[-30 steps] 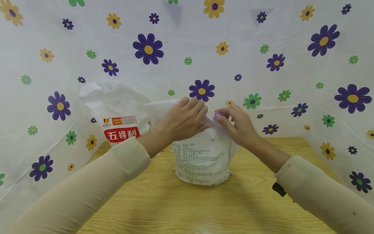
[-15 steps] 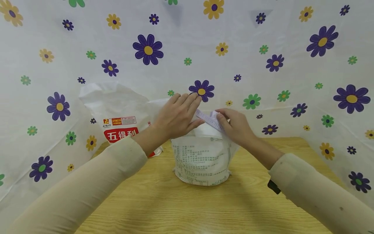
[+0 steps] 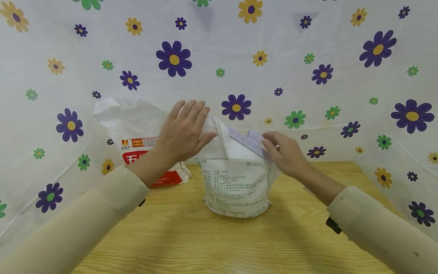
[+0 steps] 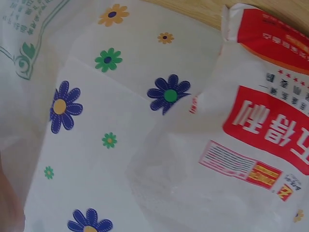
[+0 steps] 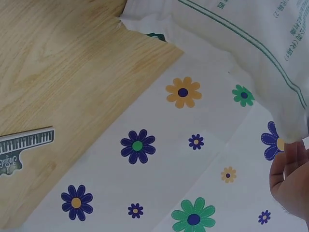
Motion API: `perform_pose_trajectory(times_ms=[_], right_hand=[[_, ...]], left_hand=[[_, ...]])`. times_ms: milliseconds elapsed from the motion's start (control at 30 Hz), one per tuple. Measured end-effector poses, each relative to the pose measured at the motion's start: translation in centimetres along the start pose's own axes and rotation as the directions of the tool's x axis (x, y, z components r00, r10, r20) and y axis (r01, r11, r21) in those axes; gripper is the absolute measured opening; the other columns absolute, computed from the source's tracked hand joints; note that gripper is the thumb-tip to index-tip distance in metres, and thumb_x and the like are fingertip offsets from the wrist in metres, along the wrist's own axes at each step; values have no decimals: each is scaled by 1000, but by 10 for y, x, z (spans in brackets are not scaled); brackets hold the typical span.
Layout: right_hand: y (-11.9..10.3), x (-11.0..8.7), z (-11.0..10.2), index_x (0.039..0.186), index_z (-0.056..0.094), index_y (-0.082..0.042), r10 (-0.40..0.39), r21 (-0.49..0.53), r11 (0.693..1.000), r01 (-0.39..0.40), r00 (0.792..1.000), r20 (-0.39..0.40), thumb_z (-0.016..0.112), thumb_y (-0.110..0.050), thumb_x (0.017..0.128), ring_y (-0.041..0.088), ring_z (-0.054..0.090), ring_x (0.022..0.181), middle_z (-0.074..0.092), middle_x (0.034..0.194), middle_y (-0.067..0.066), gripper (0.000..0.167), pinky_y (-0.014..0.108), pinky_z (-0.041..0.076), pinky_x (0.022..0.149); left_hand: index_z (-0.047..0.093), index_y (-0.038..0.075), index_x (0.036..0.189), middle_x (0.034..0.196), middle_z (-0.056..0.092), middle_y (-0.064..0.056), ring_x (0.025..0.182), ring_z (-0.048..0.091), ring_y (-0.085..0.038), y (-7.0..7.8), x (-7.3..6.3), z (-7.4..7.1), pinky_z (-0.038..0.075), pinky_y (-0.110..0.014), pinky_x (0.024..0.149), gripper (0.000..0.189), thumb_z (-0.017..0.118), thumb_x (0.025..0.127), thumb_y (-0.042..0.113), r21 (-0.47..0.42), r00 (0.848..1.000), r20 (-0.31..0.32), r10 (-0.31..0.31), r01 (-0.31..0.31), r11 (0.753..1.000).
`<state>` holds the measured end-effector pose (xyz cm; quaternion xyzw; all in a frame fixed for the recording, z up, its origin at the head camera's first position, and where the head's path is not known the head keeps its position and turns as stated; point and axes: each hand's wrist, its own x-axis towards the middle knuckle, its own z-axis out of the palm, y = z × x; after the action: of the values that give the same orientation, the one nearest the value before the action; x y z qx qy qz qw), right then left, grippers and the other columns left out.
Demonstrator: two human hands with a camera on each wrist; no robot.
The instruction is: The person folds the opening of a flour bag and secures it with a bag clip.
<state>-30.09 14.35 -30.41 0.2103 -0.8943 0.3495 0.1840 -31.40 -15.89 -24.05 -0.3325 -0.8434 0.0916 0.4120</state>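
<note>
A purple bag clip point(image 3: 241, 139) is set along the top of a green-printed white bag point(image 3: 236, 186) on the tabletop point(image 3: 219, 243). The clip's lower end is pinched by the right hand point(image 3: 286, 154); the left hand point(image 3: 181, 135) is held with fingers straightened.

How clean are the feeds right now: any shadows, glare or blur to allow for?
Head: soft shadows on the table; small print on the green-printed bag hard to read. Left wrist: the pale end of the red-labelled bag nearly blends into the flowered backdrop. Right wrist: the table dims toward the top edge. No view shows strong glare.
</note>
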Motion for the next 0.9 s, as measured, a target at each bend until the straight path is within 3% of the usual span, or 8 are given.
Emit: perform_pose_trajectory(times_ms=[167,333,500,667,900], right_hand=[[10,-8,-4,130,56,3,-8,1,1000,8,1000,-2,43,-28,107,33,63,111,65,123,20,41,49,53,93],[21,-20,-7,128,55,4,-5,-33,999,6,1000,8,45,-31,106,33,61,109,64,119,20,43,50,51,91],[33,-32,-5,127,54,4,-6,-61,998,6,1000,0,53,-32,103,33,57,109,61,119,19,43,52,50,91],[44,-42,1,138,46,3,-52,-117,992,50,998,-18,60,-34,98,39,49,124,52,135,22,57,61,40,102],[56,-52,11,157,20,-5,-61,-222,974,49,997,-46,69,-49,88,44,16,149,16,165,18,95,76,17,109]], left_hand=[[42,-1,145,153,41,-20,146,27,-38,-15,-17,-1,15,-56,119,83,12,101,63,-2,995,-63,-71,71,998],[31,1,149,158,28,-20,148,15,-39,-21,-33,-3,12,-60,115,84,20,98,67,-40,979,-108,-172,169,985],[31,0,147,158,26,-20,147,14,-41,-23,-51,2,11,-62,112,91,26,93,73,-76,959,-126,-255,247,966],[32,-2,147,157,29,-22,147,14,-44,-20,-69,12,7,-67,111,100,28,89,79,-106,941,-125,-315,303,947],[28,-2,153,162,21,-25,151,4,-48,-9,-93,31,2,-74,112,115,21,83,89,-118,924,-33,-382,376,919]])
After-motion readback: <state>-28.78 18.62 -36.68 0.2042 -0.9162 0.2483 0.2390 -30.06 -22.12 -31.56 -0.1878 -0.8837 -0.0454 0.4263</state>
